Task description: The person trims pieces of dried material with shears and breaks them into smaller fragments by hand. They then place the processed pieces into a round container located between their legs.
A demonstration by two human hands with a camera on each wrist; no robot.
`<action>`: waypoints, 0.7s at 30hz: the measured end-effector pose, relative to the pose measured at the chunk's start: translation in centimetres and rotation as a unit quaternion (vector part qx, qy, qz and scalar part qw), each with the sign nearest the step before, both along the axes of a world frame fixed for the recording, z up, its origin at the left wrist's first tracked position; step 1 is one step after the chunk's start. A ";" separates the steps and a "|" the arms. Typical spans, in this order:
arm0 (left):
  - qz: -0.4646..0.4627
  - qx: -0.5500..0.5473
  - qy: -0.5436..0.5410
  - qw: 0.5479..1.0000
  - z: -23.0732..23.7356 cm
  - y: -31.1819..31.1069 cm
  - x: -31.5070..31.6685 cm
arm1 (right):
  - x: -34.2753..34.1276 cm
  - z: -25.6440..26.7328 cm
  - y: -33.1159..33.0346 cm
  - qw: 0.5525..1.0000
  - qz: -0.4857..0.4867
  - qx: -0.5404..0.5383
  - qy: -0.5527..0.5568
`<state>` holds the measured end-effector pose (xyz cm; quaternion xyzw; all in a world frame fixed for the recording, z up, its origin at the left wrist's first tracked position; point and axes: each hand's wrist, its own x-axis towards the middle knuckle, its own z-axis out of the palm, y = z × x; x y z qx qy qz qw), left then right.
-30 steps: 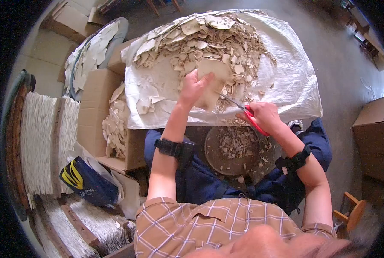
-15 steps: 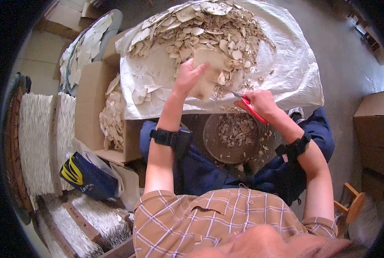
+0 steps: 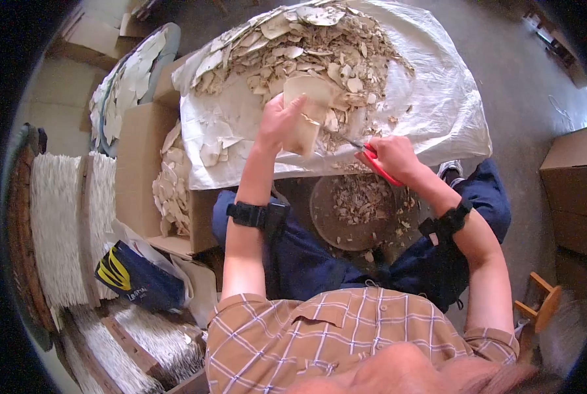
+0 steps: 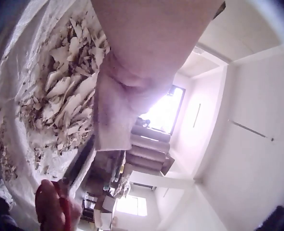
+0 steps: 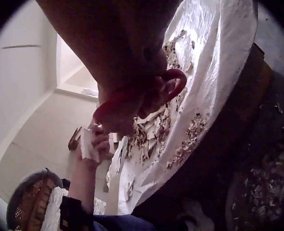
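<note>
My left hand (image 3: 278, 125) holds a flat, cream-coloured thin sheet (image 3: 304, 92), thumb on its face and fingers behind it. The sheet stands tilted over the white cloth, with a pale nick or flap near its middle edge. In my right hand (image 3: 400, 157) is a pair of scissors with red handles (image 3: 379, 167). Their blades point left toward the sheet's lower right edge, with a small gap between in the head view. The right wrist view shows a red handle loop (image 5: 180, 79) round the fingers. Beyond both hands lies a heap of broken cream pieces (image 3: 293, 52).
White cloth (image 3: 431, 85) covers the work surface. Below its front edge stands a round pan (image 3: 326, 223) of scraps, between the knees. At left are a cardboard box (image 3: 136, 144) of pieces, a navy bag (image 3: 142, 282) and stacked white sheets (image 3: 57, 223). A wooden stool (image 3: 543, 305) stands right.
My left hand has shifted left with the sheet and turned it more upright. The scissors, close against the sheet's edge earlier, now sit a little apart from it, still in my right hand.
</note>
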<state>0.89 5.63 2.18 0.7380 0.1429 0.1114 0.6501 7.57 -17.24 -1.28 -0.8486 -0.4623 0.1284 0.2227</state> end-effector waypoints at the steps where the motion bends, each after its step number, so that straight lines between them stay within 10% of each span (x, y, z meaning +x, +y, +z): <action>1: 0.003 -0.036 0.026 0.999 0.5 -0.1 -0.1 | -0.2 0.1 0.0 1.000 0.004 -0.020 0.013; 10: 0.101 -0.140 -0.029 0.984 0.8 1.0 0.4 | 0.5 1.4 -0.1 0.996 0.007 -0.087 0.030; 21: -0.070 -0.026 0.035 0.997 1.5 0.9 -0.7 | 1.6 2.9 -1.2 0.988 0.032 -0.036 0.148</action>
